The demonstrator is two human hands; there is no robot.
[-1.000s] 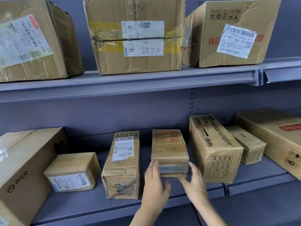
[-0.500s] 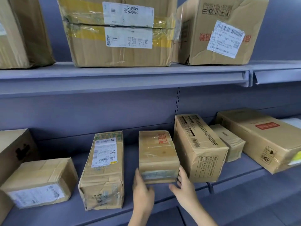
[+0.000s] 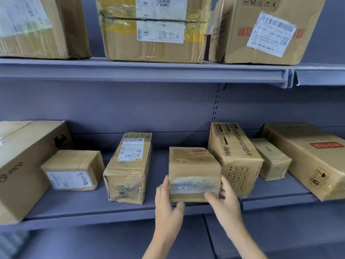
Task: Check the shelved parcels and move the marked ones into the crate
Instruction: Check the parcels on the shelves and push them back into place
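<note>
On the lower shelf [image 3: 130,208], left to right: a box printed "PICO" [image 3: 22,165], a white-labelled parcel [image 3: 128,167], then the red-stamped parcel [image 3: 193,172] gripped by left hand [image 3: 168,204] and right hand [image 3: 224,200], close beside a barcoded carton [image 3: 237,157].

One head-worn wide-angle view faces the shelving straight on from close range, level with the gap between the upper shelf [image 3: 141,71] and lower shelf [image 3: 93,208].
</note>
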